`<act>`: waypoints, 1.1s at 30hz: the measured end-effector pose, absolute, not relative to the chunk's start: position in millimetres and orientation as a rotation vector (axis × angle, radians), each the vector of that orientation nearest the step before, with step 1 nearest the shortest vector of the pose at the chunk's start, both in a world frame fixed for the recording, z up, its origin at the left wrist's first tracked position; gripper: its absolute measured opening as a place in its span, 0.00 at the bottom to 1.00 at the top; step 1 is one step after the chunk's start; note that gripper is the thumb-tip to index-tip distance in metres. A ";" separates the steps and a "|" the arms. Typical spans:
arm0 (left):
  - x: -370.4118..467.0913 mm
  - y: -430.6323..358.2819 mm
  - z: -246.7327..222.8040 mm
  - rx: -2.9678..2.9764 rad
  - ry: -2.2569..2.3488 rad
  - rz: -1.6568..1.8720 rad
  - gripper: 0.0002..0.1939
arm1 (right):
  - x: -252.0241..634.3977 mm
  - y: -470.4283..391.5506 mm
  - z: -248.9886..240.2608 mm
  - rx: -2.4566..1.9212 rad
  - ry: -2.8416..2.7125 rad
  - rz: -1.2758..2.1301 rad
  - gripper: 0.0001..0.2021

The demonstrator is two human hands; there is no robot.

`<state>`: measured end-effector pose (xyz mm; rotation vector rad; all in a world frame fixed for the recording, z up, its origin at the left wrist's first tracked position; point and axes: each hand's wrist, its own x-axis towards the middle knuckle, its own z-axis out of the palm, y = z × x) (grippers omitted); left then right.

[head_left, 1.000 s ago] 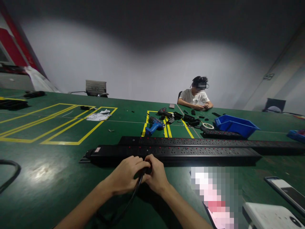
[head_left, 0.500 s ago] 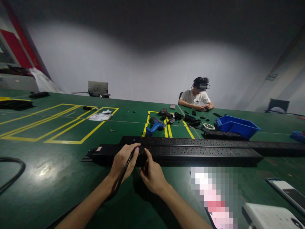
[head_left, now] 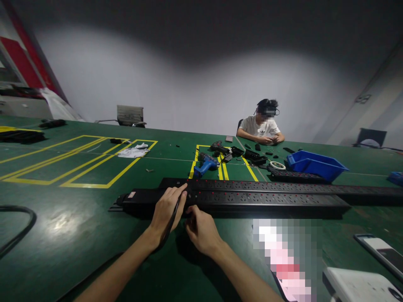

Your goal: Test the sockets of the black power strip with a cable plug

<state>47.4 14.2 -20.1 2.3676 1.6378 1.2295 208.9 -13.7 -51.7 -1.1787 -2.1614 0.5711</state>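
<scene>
Two long black power strips lie side by side on the green table: the front strip (head_left: 252, 200) and the back strip (head_left: 315, 188), both with rows of sockets and small red marks. My left hand (head_left: 166, 209) is closed on a black cable (head_left: 174, 218) near the left part of the front strip, its index finger stretched over the strip's top. My right hand (head_left: 201, 230) is curled at the strip's front edge, just right of the left hand. Whatever its fingertips may hold is hidden.
Behind the strips lie a blue drill (head_left: 205, 165), a blue bin (head_left: 316, 165), a tape roll (head_left: 278, 166) and black parts. White gloves (head_left: 134, 151) lie back left. Phones (head_left: 382, 251) are at front right. A person (head_left: 261, 126) sits opposite.
My right index finger has pulled back from the strip's top and curled near its front edge. My left hand has shifted slightly right and up with the cable.
</scene>
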 end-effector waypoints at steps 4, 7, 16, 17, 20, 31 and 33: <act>49.2 22.5 -18.1 2.356 1.653 1.270 0.15 | 208.8 -14.2 -51.5 -1.115 -2.244 0.564 0.12; 46.8 37.0 -20.0 2.276 1.640 1.236 0.10 | 208.6 -14.7 -50.3 -1.109 -2.274 0.575 0.12; 42.5 57.0 -19.3 2.553 1.599 0.936 0.12 | 209.1 -13.3 -49.6 -1.150 -2.297 0.614 0.11; 42.9 56.2 -17.5 2.596 1.580 0.889 0.13 | 209.3 -13.3 -49.5 -1.147 -2.296 0.618 0.11; 43.0 54.7 -13.2 2.610 1.559 0.785 0.14 | 209.8 -13.9 -49.4 -1.129 -2.297 0.623 0.11; 46.8 50.2 -9.0 2.621 1.673 0.648 0.16 | 209.6 -15.4 -47.3 -1.128 -2.314 0.637 0.11; 48.1 48.1 -6.2 2.644 1.683 0.617 0.16 | 209.2 -15.1 -48.0 -1.134 -2.309 0.634 0.11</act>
